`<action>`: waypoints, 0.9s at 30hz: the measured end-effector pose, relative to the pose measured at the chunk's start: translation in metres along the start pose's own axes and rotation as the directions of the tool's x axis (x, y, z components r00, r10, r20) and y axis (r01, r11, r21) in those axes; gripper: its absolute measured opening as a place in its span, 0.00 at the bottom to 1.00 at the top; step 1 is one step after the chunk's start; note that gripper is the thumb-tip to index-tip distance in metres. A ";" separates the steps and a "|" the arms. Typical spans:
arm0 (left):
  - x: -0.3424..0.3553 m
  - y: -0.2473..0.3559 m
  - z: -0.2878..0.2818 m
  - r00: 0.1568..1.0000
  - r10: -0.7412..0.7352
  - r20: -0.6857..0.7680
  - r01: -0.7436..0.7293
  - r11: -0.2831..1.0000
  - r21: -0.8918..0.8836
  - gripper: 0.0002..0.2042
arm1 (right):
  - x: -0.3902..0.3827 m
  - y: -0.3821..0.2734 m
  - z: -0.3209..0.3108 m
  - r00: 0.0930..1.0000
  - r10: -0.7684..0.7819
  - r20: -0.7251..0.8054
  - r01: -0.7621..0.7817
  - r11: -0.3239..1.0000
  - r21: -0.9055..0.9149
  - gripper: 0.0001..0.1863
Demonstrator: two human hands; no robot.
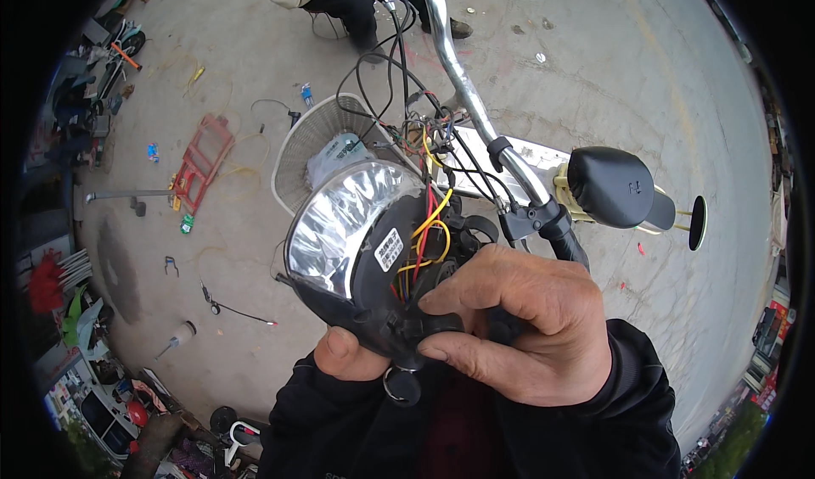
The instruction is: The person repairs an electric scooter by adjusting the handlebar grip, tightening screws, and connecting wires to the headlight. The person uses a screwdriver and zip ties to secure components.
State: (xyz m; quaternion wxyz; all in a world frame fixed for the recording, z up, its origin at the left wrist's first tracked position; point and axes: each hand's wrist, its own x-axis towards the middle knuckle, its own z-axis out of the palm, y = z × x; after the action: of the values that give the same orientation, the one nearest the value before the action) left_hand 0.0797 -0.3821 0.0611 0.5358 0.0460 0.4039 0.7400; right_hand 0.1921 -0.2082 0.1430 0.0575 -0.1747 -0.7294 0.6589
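A headlight with a silvery reflector and a black back sits low in front of me, its face turned to the left. My left hand grips it from below; only the thumb and part of the palm show, the fingers being hidden behind the housing. My right hand pinches a small black part at the housing's back between thumb and forefinger. Yellow and red wires run from the housing up toward the handlebar. Beneath the housing hangs a round black key head.
A chrome handlebar with cables and a grip rises beyond the headlight. Behind lie a pale wire basket and a black seat. On the floor are a red frame and scattered tools. A person sits at the far side.
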 end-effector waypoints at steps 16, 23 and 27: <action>0.024 -0.003 0.001 0.998 0.066 -0.021 -0.069 0.980 -0.188 0.53 | 0.017 0.022 -0.005 0.988 -0.153 0.023 0.152 0.987 0.046 0.13; 0.031 -0.004 0.004 0.998 0.064 -0.016 -0.066 0.973 -0.222 0.54 | 0.015 0.023 -0.006 0.971 -0.240 -0.021 0.239 0.971 -0.029 0.11; 0.029 -0.006 0.006 0.998 0.055 -0.007 -0.055 0.971 -0.231 0.54 | 0.014 0.023 -0.005 0.963 -0.264 -0.052 0.261 0.963 -0.060 0.12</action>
State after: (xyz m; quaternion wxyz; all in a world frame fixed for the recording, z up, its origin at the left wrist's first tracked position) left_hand 0.0749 -0.3544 0.0504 0.5168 -0.0055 0.3139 0.7965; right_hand 0.1849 -0.1969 0.1192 0.1615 -0.0975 -0.7610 0.6207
